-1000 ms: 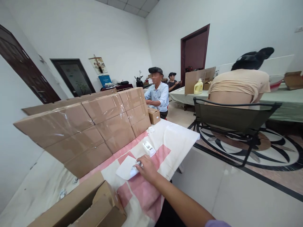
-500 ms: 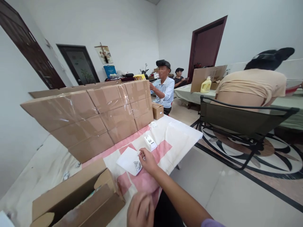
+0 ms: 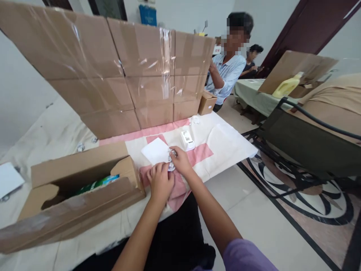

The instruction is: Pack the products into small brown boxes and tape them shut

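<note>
A white square sheet (image 3: 154, 151) lies on the pink and cream tablecloth, with small silvery-grey pieces (image 3: 171, 165) on its right corner. My right hand (image 3: 181, 162) is over these pieces, thumb and fingers pinched together; whatever is between them is too small to make out. Beside it, my left hand (image 3: 161, 180) rests at the sheet's near edge, fingers bent and slightly apart, with nothing visible in them. A small white plastic device (image 3: 187, 140) with an opening in its top sits just beyond my right hand.
Stacked, taped cardboard boxes (image 3: 152, 90) form a wall behind the work spot. An open cardboard box (image 3: 81, 222) with a green packet (image 3: 97, 184) inside stands at left. A small box (image 3: 207, 102) is near a seated person (image 3: 232, 71). A folding chair (image 3: 307, 146) stands at right.
My left hand has moved from the near table edge forward to the white sheet, beside my right hand. My right hand stays by the silvery pieces. The view has tilted down.
</note>
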Demonstrator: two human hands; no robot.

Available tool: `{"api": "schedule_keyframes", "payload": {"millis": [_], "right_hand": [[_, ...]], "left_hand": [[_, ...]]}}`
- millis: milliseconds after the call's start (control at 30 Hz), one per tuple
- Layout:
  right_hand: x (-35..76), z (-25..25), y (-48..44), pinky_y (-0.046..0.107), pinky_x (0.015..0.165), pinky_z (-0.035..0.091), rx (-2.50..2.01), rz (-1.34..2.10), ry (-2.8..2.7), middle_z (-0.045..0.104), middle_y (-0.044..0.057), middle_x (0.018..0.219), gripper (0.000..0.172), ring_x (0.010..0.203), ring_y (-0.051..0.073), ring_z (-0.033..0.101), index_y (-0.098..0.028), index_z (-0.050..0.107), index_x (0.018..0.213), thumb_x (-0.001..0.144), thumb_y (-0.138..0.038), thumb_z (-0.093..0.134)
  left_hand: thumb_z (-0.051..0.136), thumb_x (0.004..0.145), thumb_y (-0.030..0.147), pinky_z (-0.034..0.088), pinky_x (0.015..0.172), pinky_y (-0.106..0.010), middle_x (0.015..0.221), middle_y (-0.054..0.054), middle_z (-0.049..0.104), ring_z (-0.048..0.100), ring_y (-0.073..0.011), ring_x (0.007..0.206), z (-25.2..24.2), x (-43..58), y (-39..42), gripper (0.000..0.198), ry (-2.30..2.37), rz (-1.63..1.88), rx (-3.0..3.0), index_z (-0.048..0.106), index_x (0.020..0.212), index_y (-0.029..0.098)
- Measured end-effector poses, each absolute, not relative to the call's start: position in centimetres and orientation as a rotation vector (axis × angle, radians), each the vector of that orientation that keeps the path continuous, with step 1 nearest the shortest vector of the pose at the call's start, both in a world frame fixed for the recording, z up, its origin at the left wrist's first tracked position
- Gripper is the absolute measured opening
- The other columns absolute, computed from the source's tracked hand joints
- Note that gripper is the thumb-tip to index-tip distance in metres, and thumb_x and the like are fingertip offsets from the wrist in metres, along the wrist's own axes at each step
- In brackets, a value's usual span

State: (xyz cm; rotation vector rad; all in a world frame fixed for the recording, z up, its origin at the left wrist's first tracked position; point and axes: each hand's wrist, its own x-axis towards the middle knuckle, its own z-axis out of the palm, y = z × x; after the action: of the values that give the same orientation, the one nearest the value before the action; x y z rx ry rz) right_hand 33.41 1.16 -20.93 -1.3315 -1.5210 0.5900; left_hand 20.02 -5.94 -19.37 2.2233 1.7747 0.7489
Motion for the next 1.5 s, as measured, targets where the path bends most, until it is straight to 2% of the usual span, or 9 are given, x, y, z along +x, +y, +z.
{"api": "schedule_keyframes", "payload": {"millis": [200, 333, 467, 567, 700, 900, 1100, 1400, 1500], "right_hand": [[33.6, -21.2, 1.4, 0.026, 0.066, 0.051, -1.316, 0.657, -1.308, 0.066, 0.004, 0.1, 0.023, 0.081, 0.016, 0.063, -0.02, 0.063, 0.111, 0.091, -0.029, 0.053], [33.5, -20.7, 1.1, 0.024, 0.052, 0.045, -1.276, 0.763, -1.173, 0.061, -0.002, 0.075, 0.021, 0.059, 0.014, 0.056, -0.022, 0.063, 0.106, 0.09, -0.034, 0.058], [33.7, -20.3, 1.0, 0.025, 0.047, 0.043, -1.253, 0.775, -1.143, 0.054, -0.005, 0.066, 0.021, 0.048, 0.012, 0.052, -0.022, 0.058, 0.104, 0.091, -0.038, 0.056], [33.8, -20.2, 1.0, 0.026, 0.05, 0.048, -1.234, 0.767, -1.163, 0.06, -0.002, 0.079, 0.02, 0.052, 0.012, 0.057, -0.022, 0.056, 0.103, 0.091, -0.038, 0.055], [33.6, -20.2, 1.1, 0.03, 0.065, 0.055, -1.198, 0.753, -1.253, 0.064, 0.003, 0.093, 0.019, 0.073, 0.016, 0.066, -0.022, 0.057, 0.104, 0.089, -0.034, 0.054], [33.1, -19.8, 0.3, 0.039, 0.092, 0.049, -1.186, 0.649, -1.564, 0.066, 0.004, 0.086, 0.014, 0.099, 0.023, 0.06, -0.022, 0.067, 0.086, 0.079, -0.015, 0.059], [32.7, -20.6, 0.9, 0.037, 0.089, 0.047, -1.347, 0.508, -1.705, 0.058, 0.006, 0.1, 0.018, 0.095, 0.022, 0.055, -0.022, 0.066, 0.092, 0.082, -0.009, 0.057], [32.8, -20.9, 1.0, 0.04, 0.086, 0.044, -1.449, 0.367, -1.658, 0.062, 0.006, 0.08, 0.015, 0.088, 0.025, 0.052, -0.022, 0.069, 0.073, 0.087, -0.018, 0.066], [32.8, -20.4, 0.7, 0.038, 0.085, 0.046, -1.403, 0.329, -1.591, 0.065, 0.005, 0.083, 0.012, 0.089, 0.024, 0.057, -0.022, 0.073, 0.083, 0.087, -0.016, 0.064]], "left_hand": [[0.057, 0.088, 0.018, 0.031, 0.109, -0.051, 0.124, -0.009, 0.071, 0.055, -0.0313, 0.125, -19.4, 19.7, -5.8, 0.032, 1.66, 0.864, 2.157, 0.065, 0.119, 0.021], [0.061, 0.089, 0.024, 0.034, 0.106, -0.046, 0.117, -0.005, 0.074, 0.061, -0.027, 0.116, -19.6, 19.4, -5.7, 0.024, 1.672, 0.941, 2.075, 0.065, 0.114, 0.024], [0.064, 0.09, 0.029, 0.036, 0.101, -0.045, 0.103, -0.002, 0.076, 0.064, -0.0257, 0.106, -19.7, 19.3, -5.6, 0.006, 1.657, 0.99, 2.026, 0.066, 0.094, 0.025], [0.061, 0.091, 0.029, 0.035, 0.102, -0.045, 0.095, -0.001, 0.075, 0.064, -0.0253, 0.111, -19.7, 19.3, -5.6, 0.012, 1.625, 0.994, 2.028, 0.064, 0.081, 0.025], [0.059, 0.091, 0.027, 0.036, 0.099, -0.043, 0.095, -0.002, 0.074, 0.063, -0.0243, 0.109, -19.6, 19.1, -5.8, 0.011, 1.613, 0.977, 2.055, 0.064, 0.081, 0.024], [0.06, 0.086, 0.021, 0.037, 0.094, -0.041, 0.091, -0.002, 0.071, 0.061, -0.0237, 0.101, -19.4, 19.1, -5.9, 0.006, 1.627, 0.945, 2.108, 0.064, 0.082, 0.025], [0.061, 0.085, 0.023, 0.036, 0.097, -0.043, 0.098, -0.002, 0.07, 0.059, -0.0251, 0.106, -19.6, 19.2, -5.9, 0.004, 1.64, 0.895, 2.1, 0.064, 0.082, 0.025], [0.059, 0.084, 0.021, 0.038, 0.096, -0.043, 0.099, -0.002, 0.07, 0.06, -0.0247, 0.104, -19.3, 19.1, -6.6, 0.008, 1.664, 0.84, 2.142, 0.065, 0.084, 0.026], [0.057, 0.084, 0.021, 0.04, 0.092, -0.043, 0.095, -0.003, 0.07, 0.061, -0.0251, 0.1, -19.5, 19.0, -6.6, 0.009, 1.674, 0.838, 2.172, 0.065, 0.082, 0.025]]}}
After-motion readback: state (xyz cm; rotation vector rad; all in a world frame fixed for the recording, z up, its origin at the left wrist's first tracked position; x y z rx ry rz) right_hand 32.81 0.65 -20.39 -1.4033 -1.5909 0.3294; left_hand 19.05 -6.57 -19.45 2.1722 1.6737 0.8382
